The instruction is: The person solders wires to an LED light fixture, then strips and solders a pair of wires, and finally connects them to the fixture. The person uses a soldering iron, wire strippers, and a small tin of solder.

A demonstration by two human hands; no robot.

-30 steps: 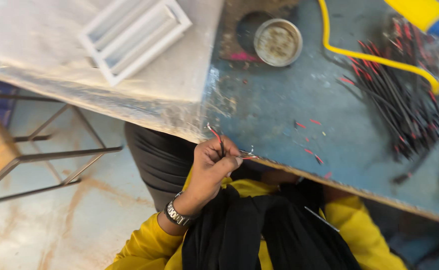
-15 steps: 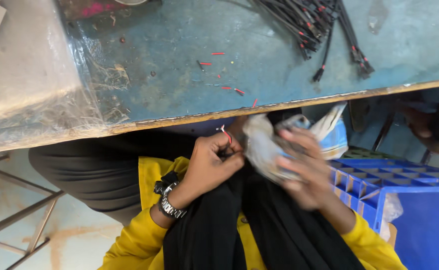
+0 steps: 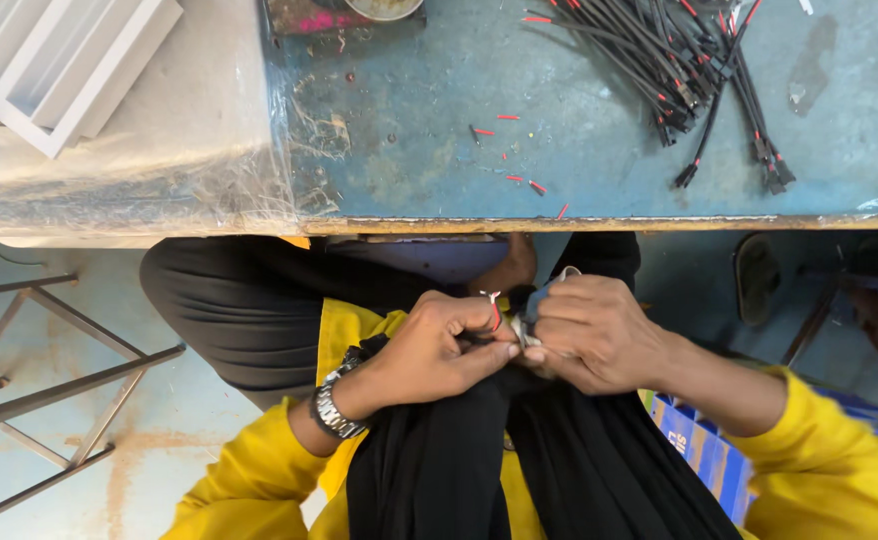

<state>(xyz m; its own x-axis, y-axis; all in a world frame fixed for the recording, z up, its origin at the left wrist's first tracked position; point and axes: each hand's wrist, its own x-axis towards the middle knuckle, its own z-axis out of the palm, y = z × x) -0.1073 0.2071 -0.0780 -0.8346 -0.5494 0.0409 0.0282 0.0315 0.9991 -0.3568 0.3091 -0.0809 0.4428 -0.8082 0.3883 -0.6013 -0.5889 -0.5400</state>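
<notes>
Head view: short red-and-black wire (image 3: 496,312) pinched between fingertips, below near edge of blue table (image 3: 599,160). Left hand (image 3: 437,345) clamped on wire; right hand (image 3: 589,330) curled shut just right, touching it, gripping small metal tool, possibly a stripper (image 3: 531,320). Wire bundle (image 3: 689,60) far right.

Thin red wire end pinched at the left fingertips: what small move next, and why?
Probably feed the thin red wire end rightward into the small grey-blue tool gripped by the right hand; the left hand already holds it against the tool, hands touching.
</notes>
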